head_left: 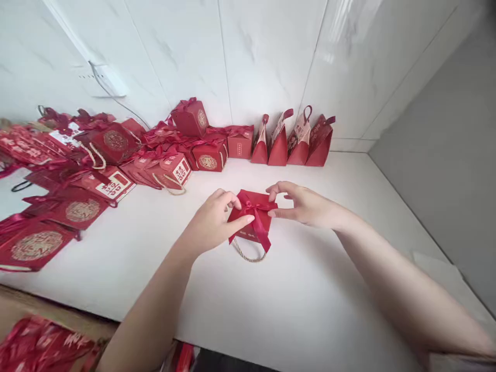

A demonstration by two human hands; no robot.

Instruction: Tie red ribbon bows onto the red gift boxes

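A small red gift box (245, 233) sits on the white table in front of me, with a twisted cream cord handle (250, 259) looping toward me. A red satin ribbon (259, 223) is tied in a bow across its top, one tail hanging down the front. My left hand (215, 222) grips the box's left side, its thumb lying over the front by the bow and the index finger curled at the ribbon. From the right, my right hand (302, 205) holds the box's right edge with thumb and index finger, around the ribbon's other end.
Many red boxes with ribbons (209, 157) are piled to the left and along the tiled wall. Several triangular red boxes (279, 144) stand at the back. A grey panel (445, 134) borders the right. Red packets (42, 343) lie below the table's front edge.
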